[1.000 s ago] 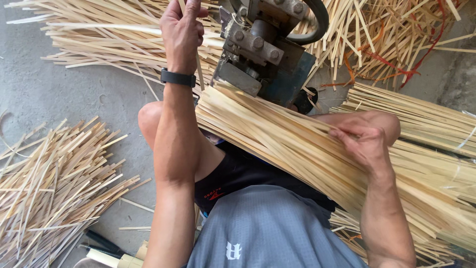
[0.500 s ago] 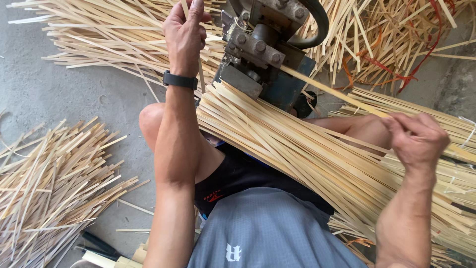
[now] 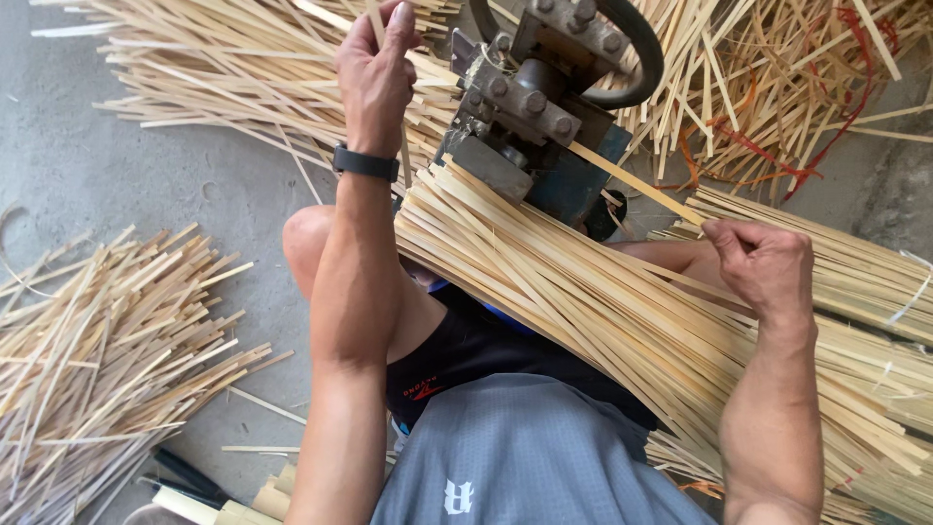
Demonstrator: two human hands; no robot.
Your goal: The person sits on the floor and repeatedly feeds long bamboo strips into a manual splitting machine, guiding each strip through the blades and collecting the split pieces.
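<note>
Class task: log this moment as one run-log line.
left hand: grips strip at metal machine | right hand: pinches bamboo strip | bundle: across lap

Bare concrete floor (image 3: 146, 175) is left open on the left side, between the far heap of strips (image 3: 224, 68) and the near pile of strips (image 3: 97, 340). The middle is blocked by the metal machine (image 3: 535, 107), against which the lap bundle of strips (image 3: 622, 311) is pressed. The left hand (image 3: 374, 73) is hemmed in between the machine and the far heap. The right hand (image 3: 763, 262) is closed on a single strip (image 3: 637, 185) in a narrow gap above the lap bundle, with tied bundles (image 3: 865, 262) just beside it.
</note>
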